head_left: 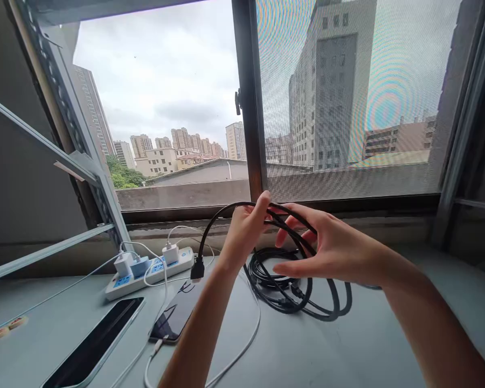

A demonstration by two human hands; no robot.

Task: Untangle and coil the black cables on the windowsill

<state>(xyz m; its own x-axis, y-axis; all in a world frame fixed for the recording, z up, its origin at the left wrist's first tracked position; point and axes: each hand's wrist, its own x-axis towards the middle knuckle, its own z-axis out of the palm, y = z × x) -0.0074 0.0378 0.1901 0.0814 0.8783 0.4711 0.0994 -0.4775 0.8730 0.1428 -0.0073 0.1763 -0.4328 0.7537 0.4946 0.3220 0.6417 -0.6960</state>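
Note:
A black cable (309, 291) hangs in loose loops above the table, pinched between the thumb and fingers of my left hand (248, 226). One end of it arcs over to the left and dangles down to a black plug (197, 268). Beside the loops on the right is my right hand (319, 245), its thumb and fingers spread apart. Some strands pass across its fingers, which look to be touching the cable without closing on it. Behind the loops a coiled black cable (262, 264) rests on the table, partly hidden.
A white power strip (153, 283) with chargers stands at the back left. Near it lie a dark phone (178, 312) and another phone (95, 345). White charging cables (253, 334) run across the table (307, 355). A metal shelf frame (89, 134) rises at left, before a window.

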